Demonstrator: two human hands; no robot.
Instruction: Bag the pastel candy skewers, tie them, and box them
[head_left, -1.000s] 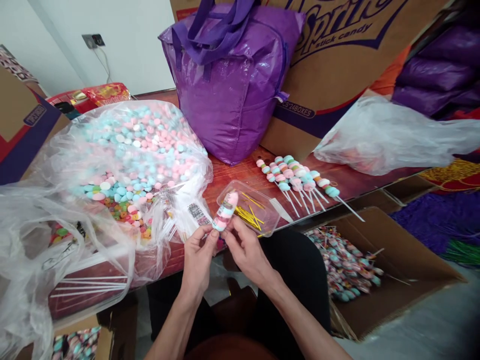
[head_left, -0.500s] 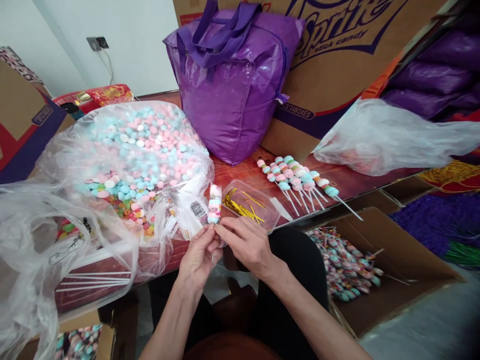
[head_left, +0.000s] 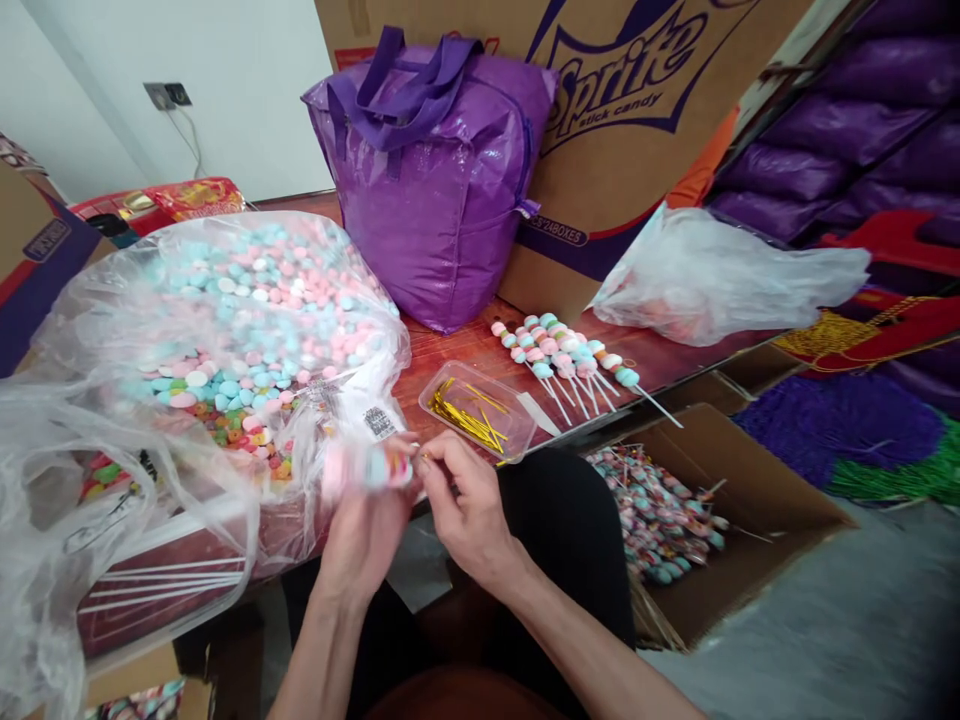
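A wrapped candy skewer (head_left: 367, 467), pink and blue and smeared by motion, lies tilted to the left in my left hand (head_left: 367, 530), whose fingers are closed on its lower end. My right hand (head_left: 465, 500) pinches at the same end, its thumb and forefinger pressed together; a tiny gold bit there looks like a twist tie (head_left: 424, 458), partly hidden by the fingers. Just beyond my right hand stands a clear plastic tray (head_left: 517, 415) with gold twist ties (head_left: 465, 412) in it. Several candy skewers (head_left: 562, 350) on white sticks lie at the table's right.
A large clear bag of pink and blue candies (head_left: 262, 290) covers the table's left, with white sticks (head_left: 165, 580) in front. Behind stand a purple bag (head_left: 435, 190) and a cardboard box (head_left: 600, 180). An open carton of candy skewers (head_left: 660, 510) sits below, right.
The candy skewer has swung from upright to lying leftward as my left hand turned. My right hand stays close at its lower end. The whole view has shifted slightly.
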